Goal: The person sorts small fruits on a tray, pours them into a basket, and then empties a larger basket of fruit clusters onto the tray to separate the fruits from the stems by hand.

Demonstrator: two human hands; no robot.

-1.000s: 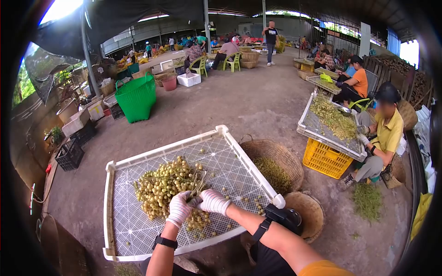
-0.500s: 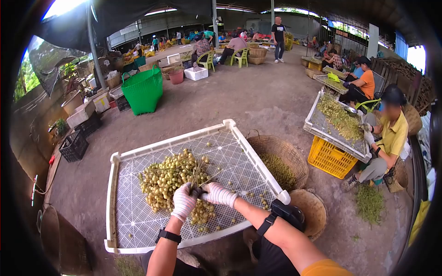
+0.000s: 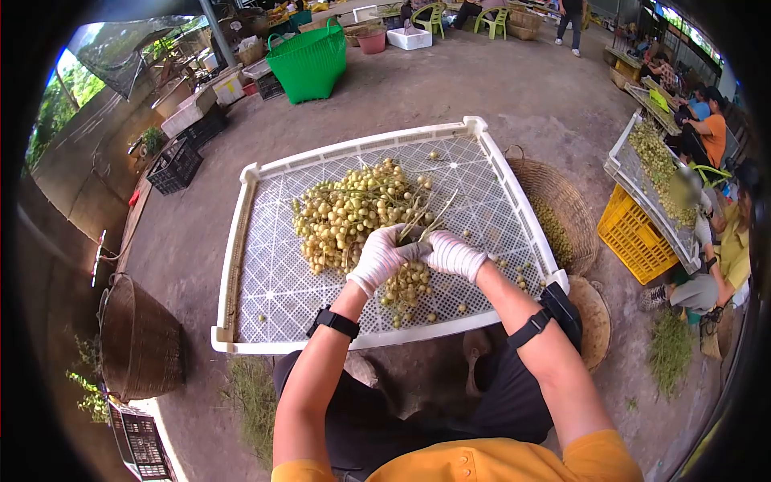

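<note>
A heap of small round yellow-green fruit on stems lies on a white mesh tray in front of me. My left hand, in a striped white glove with grey fingertips, is closed round fruit stems at the heap's near right side. Close against it, my right hand, gloved alike, is closed at the same stems. Thin bare stem ends stick up between the two hands. Below them hangs a cluster of fruit. Several loose fruits lie on the mesh to the right.
Right of the tray stands a wicker basket with fruit in it, and a round basket nearer me. A tall brown basket is at left, a green basket farther off. Co-workers sit at trays on the right.
My view has tilted down and turned left, so the tray sits higher and farther right in the picture. Both hands stay together at the stems over the tray.
</note>
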